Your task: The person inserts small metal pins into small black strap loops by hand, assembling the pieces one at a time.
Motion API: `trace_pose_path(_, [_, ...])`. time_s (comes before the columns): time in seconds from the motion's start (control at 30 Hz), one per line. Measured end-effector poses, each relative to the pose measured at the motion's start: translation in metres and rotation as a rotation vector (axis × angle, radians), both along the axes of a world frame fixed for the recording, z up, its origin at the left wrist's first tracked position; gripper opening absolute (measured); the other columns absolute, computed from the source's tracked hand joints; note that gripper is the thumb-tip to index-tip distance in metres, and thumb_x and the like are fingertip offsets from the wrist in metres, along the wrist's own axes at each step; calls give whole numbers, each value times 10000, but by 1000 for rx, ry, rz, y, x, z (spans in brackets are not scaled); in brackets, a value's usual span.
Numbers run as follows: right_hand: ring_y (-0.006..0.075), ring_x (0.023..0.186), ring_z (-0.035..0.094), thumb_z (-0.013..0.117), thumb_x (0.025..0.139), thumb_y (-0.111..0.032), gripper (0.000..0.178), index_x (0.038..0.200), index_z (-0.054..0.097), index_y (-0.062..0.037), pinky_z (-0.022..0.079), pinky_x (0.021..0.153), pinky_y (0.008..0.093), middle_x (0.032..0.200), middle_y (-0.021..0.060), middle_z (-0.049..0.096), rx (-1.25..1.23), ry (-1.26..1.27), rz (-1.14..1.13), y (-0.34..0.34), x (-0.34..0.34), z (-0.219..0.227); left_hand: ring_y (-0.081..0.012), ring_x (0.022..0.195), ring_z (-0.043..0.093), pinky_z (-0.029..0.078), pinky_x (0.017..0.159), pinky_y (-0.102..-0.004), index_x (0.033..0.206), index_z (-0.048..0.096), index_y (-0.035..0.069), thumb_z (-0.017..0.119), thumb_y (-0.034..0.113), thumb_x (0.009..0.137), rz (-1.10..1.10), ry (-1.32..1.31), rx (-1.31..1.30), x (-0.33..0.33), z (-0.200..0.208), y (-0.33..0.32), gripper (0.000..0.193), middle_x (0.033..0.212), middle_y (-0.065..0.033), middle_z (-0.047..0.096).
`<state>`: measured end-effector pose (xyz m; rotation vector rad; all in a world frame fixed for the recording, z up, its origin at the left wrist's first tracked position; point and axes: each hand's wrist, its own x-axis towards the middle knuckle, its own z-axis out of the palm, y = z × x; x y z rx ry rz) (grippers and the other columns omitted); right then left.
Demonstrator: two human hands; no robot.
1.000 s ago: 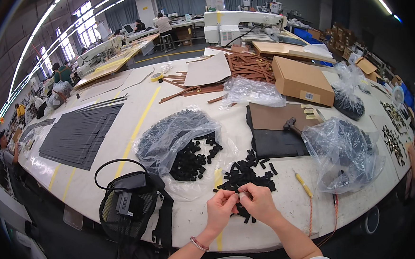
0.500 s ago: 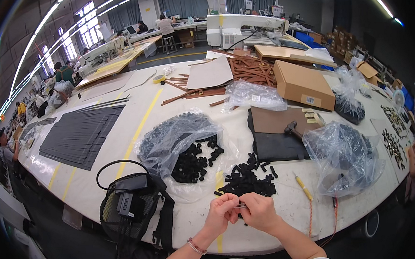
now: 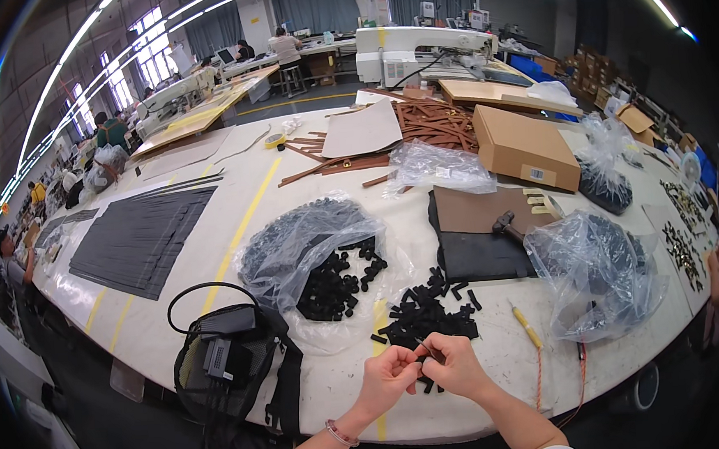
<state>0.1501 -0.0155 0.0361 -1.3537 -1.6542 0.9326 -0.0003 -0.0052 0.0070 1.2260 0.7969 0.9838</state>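
1. An open clear plastic bag point(image 3: 351, 217) lies on the white table point(image 3: 490, 406), left of centre; it holds many small black pieces point(image 3: 331, 296), some bunched loose at its mouth.
2. A second clear bag point(image 3: 593, 272) sits to the right, with dark contents whose kind cannot be told through the creased film.
3. Farther off on the right, a gathered clear bag point(image 3: 606, 148) also holds something dark.
4. The cardboard box point(image 3: 523, 140) stands near that bag, its contents hidden; crumpled clear plastic point(image 3: 441, 168) lies just beside it.
5. At the near left, a round black mesh container point(image 3: 251, 369) has a grey device point(image 3: 219, 356) at it; whether inside or on top is unclear.
6. The left hand point(image 3: 389, 377) has its thumb and forefinger pressed together at the tips, the other fingers curled in.
7. The right hand point(image 3: 453, 367) bends its thumb and forefinger inward to meet the left fingertips.
8. Between them they pinch a small dark item point(image 3: 422, 358), mostly covered by the fingers, just on the near side of a pile of short black tubes point(image 3: 423, 315).
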Motion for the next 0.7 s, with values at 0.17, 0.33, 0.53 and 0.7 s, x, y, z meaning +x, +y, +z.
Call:
trace_pose_path(0.17, [20,488,388,544,639,-26,63,696,533,-2,312,437,187,597,-11,516,-371,550,184,-1,9,-2,-65,500,524,433,443,-183,794,510,-44,517,-29,778,-153,-102,-125,-14,11,3,23,662,-48,561])
trace_pose_path(0.33, [11,499,391,566,641,-31,69,644,499,-12,311,433,184,582,-20,511,-286,379,124,0,5,-3,-91,479,535,424,427,-201,782,506,-25,561,-19,746,-128,0,-82,-8,8,0,66,649,-59,569])
trace_pose_path(0.53, [54,475,439,556,656,-33,75,638,489,-4,348,430,221,531,47,503,72,72,-188,3,-16,-10,-184,440,528,410,412,-255,729,490,22,592,-1,657,352,596,1094,5,-1,11,127,568,-103,519])
trace_pose_path(0.7, [82,479,479,571,712,-80,96,723,516,-3,381,454,245,548,64,522,50,18,-35,-3,-9,-2,-93,479,520,407,406,-230,762,477,-17,562,-28,714,148,261,429,-8,-8,12,99,648,-45,547])
